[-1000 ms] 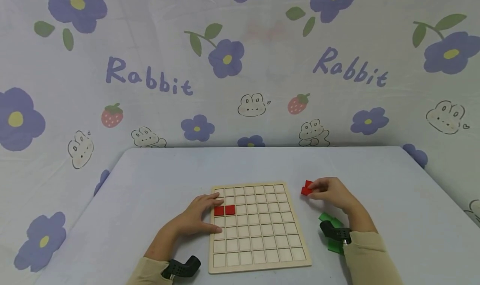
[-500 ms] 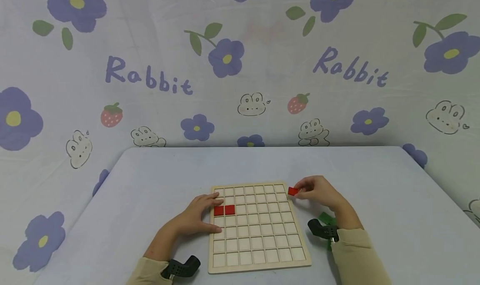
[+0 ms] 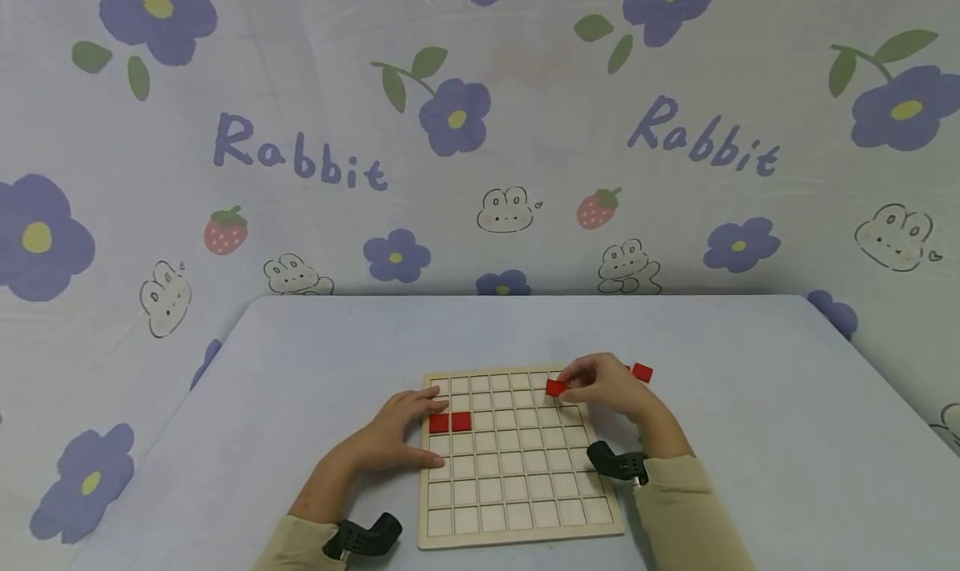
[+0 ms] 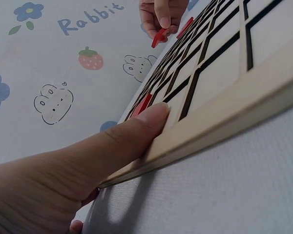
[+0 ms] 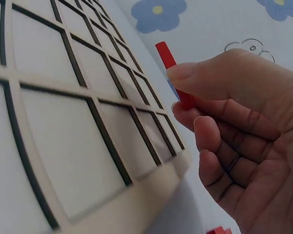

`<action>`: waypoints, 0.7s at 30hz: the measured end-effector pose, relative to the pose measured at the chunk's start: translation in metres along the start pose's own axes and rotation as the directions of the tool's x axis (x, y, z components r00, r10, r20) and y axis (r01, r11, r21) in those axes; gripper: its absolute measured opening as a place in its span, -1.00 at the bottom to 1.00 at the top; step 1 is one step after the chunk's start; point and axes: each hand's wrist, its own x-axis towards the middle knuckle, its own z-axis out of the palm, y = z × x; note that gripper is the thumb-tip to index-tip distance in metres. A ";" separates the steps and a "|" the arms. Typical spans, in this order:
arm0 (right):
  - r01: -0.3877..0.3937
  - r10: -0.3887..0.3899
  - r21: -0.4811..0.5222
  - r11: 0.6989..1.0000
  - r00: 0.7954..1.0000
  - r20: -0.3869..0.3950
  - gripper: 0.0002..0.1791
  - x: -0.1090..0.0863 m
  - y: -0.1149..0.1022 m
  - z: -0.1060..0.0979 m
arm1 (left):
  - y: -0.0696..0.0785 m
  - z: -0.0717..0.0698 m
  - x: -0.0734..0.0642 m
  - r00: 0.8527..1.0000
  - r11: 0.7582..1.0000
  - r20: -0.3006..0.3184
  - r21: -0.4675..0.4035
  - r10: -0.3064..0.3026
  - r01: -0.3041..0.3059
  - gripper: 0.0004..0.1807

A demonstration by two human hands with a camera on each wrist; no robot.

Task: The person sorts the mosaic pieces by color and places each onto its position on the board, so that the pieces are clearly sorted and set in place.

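The grid board (image 3: 521, 539) lies flat on the tabletop (image 3: 360, 329), its far edge well apart from the tabletop's rear edge. The left hand (image 3: 393, 431) rests on the board's left edge, fingers spread, gripping nothing. The right hand (image 3: 603, 385) pinches a red tile (image 3: 555, 388) over the board's far right corner; several columns separate the hands. Two placed tiles (image 3: 461, 422) occupy adjacent compartments at left. The right wrist view adds the held tile's thin edge, tilted; the head view shows its face.
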 end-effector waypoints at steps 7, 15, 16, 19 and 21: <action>0.026 -0.027 0.018 1.000 0.999 0.021 -0.72 0.007 -0.005 0.015 | 0.001 -0.001 -0.001 1.000 1.000 -0.003 0.006 0.000 0.000 -0.14; 0.074 -0.078 0.044 0.996 0.993 0.087 -0.74 0.013 -0.010 0.029 | 0.000 0.000 0.000 1.000 1.000 -0.006 0.006 0.011 -0.011 -0.15; 0.079 -0.083 0.048 0.996 0.992 0.092 -0.74 0.013 -0.012 0.030 | 0.000 -0.001 0.000 1.000 1.000 -0.007 0.007 0.010 -0.010 -0.15; 0.089 -0.095 0.053 0.995 0.990 0.103 -0.75 0.015 -0.015 0.034 | 0.000 -0.001 0.000 1.000 1.000 -0.004 0.004 0.005 -0.005 -0.15; 0.096 -0.101 0.052 0.994 0.989 0.110 -0.74 0.017 -0.017 0.037 | 0.000 -0.001 -0.001 1.000 1.000 -0.002 0.005 0.005 -0.005 -0.15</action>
